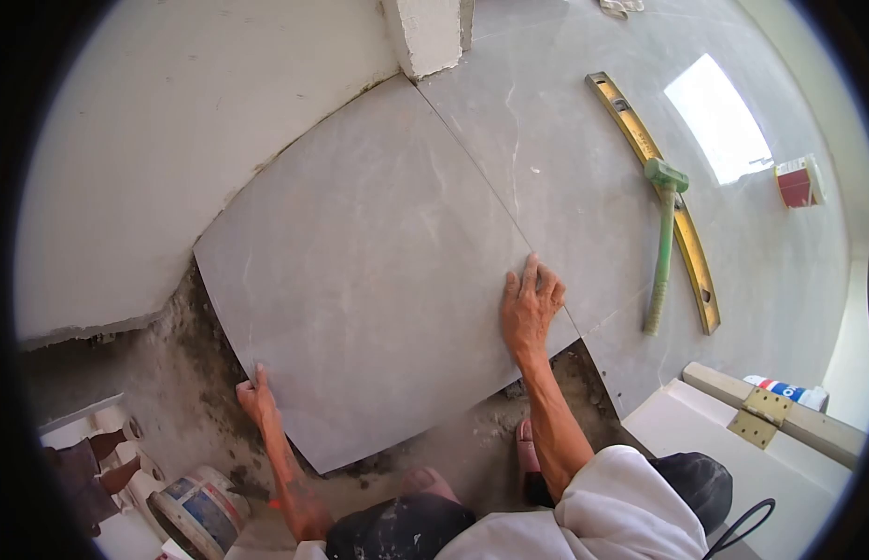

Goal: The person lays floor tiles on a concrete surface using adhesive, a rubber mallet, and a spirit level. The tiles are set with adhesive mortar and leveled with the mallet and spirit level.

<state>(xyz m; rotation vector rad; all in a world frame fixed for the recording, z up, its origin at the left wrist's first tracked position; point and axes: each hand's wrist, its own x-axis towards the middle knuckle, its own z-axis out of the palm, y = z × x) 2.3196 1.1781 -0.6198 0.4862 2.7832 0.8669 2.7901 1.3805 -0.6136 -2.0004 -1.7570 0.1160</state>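
A large grey floor tile [360,271] lies in front of me, its top edge along the wall and its right side meeting a laid tile at a thin seam. My left hand [257,399] grips the tile's left edge, thumb on top and the other fingers curled at the edge, partly hidden. On the seam rests my right hand [531,303], fingertips touching the surface, fingers bent and a little apart, holding nothing. To the right, a green mallet [664,238] lies across a yellow spirit level [700,266] on the laid tiles [546,121].
Rough mortar [187,373] shows beside the tile's left and lower edges. A white bucket [199,513] stands lower left, near another person's legs [103,467]. A red-and-white container [798,182] sits far right. A hinged white door panel [733,439] is at lower right; a post [430,37] stands at top.
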